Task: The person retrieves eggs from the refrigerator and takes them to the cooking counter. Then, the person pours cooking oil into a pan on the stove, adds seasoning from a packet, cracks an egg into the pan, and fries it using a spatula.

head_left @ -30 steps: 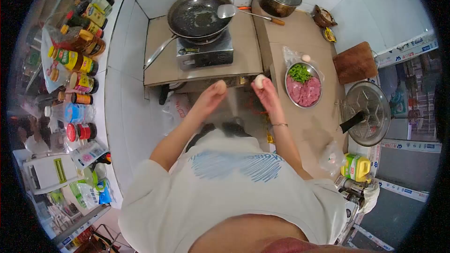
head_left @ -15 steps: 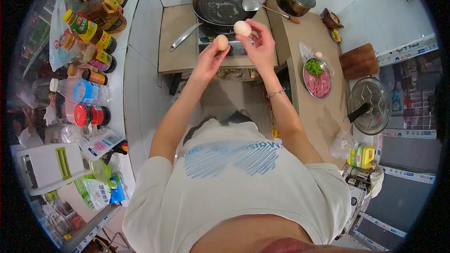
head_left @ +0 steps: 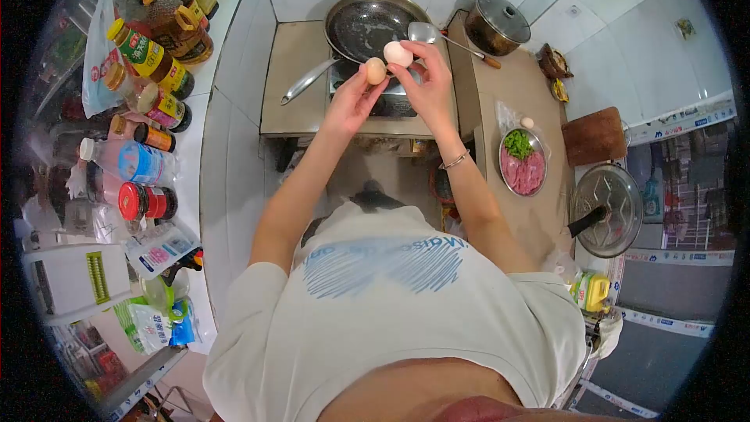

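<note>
Drawn closer together since the earlier frame: brown egg point(head_left: 376, 72) and white egg point(head_left: 398, 54), edge to edge in view, contact not certain. Far left: bottles point(head_left: 148, 60), upper row. Next: left hand point(head_left: 351, 103), grip narrow, brown egg held at fingertips. Centre: pan point(head_left: 373, 22) on stove point(head_left: 396, 107), both eggs by near rim. Then: right hand point(head_left: 430, 87), grip narrow, white egg between fingers and thumb. Right: spatula point(head_left: 423, 33), beside pan; bowl point(head_left: 502, 172) with meat point(head_left: 525, 173) and greens point(head_left: 517, 143), on counter point(head_left: 483, 109). Advisable handling: light, even fingertip pressure; steady wrists; shells kept near pan, any contact gentle.
</note>
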Demonstrator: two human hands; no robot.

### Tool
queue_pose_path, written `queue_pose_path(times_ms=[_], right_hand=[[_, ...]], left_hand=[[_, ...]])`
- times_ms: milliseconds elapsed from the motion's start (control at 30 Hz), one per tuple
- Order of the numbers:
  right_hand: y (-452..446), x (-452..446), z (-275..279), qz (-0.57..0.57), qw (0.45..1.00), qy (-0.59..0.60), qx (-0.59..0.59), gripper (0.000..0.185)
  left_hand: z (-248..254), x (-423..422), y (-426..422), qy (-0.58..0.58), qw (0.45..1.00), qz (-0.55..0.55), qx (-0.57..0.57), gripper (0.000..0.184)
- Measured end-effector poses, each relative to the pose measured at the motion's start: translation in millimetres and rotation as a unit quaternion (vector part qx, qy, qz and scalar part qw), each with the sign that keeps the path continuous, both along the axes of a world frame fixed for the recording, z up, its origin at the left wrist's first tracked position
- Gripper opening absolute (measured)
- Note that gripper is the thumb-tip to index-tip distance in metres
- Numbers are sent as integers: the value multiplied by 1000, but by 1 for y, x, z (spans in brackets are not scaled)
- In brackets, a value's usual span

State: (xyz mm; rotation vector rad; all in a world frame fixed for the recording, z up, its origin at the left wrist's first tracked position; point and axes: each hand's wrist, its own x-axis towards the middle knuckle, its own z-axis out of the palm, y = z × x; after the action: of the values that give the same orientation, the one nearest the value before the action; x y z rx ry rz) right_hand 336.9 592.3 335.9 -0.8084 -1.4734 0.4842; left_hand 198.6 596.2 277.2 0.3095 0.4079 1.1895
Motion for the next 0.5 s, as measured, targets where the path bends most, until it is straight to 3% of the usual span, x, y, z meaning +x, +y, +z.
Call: queue_pose_path(times_ms=[33,100,267,367,400,433,500], right_hand=[[4,3,0,2,1000,1,0,32],[10,10,0,21,992,-118,-47,33],[24,17,2,3,999,-46,-1,32],[37,25,1,39,994,-65,-77,31],[42,27,2,102,975,134,-146,29],[45,29,2,158,908,327,-210,26],[49,47,-3,186,884,328,-276,23]], left_hand=[[-1,2,4,1,1000,2,0,33],[3,8,11,-1,1000,2,7,34],[11,18,22,25,999,3,-21,33],[6,24,30,31,999,10,2,33],[4,24,33,40,999,19,19,32],[2,22,35,40,999,19,17,32],[3,18,38,41,997,-33,52,38]])
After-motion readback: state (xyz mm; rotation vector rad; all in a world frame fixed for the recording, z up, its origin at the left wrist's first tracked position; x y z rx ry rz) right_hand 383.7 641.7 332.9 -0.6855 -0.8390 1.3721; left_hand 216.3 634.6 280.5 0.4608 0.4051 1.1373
